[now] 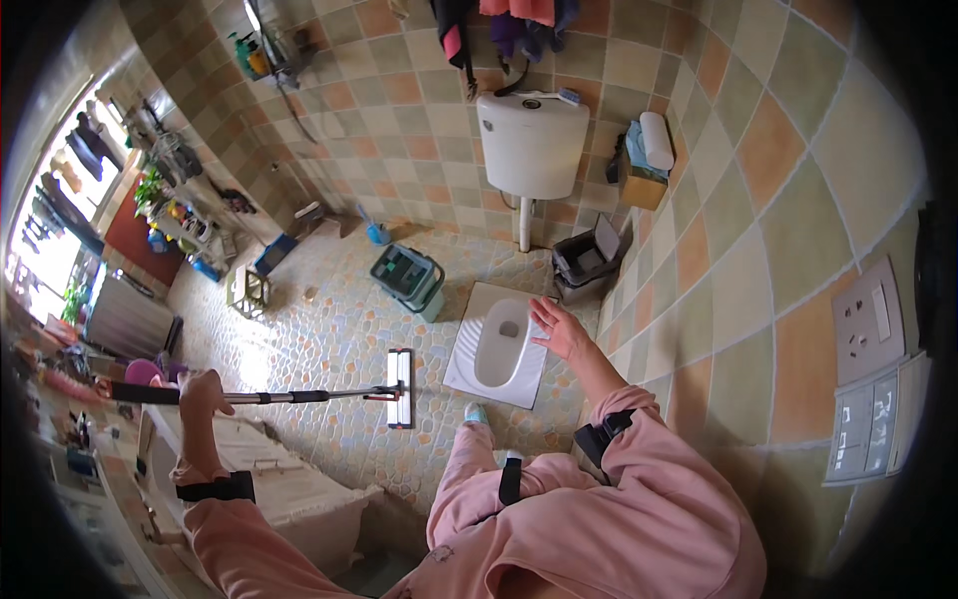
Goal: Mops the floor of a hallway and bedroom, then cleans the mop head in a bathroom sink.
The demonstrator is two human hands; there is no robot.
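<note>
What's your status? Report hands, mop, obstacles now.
Left hand grips mop; right hand empty, open. Mop head down on floor, touching neither bucket beyond nor toilet at its right.

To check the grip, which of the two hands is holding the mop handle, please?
The left hand: it is closed around the mop handle, while the right hand is open and holds nothing.

Worn on the head, tipped steeply down and forward. Close above the wearer's pink top (609,524), well up from the pebbled floor (334,290). Fisheye-wide, reaching from window (48,268) at left to tiled wall (733,290) at right, bending straight edges.
</note>
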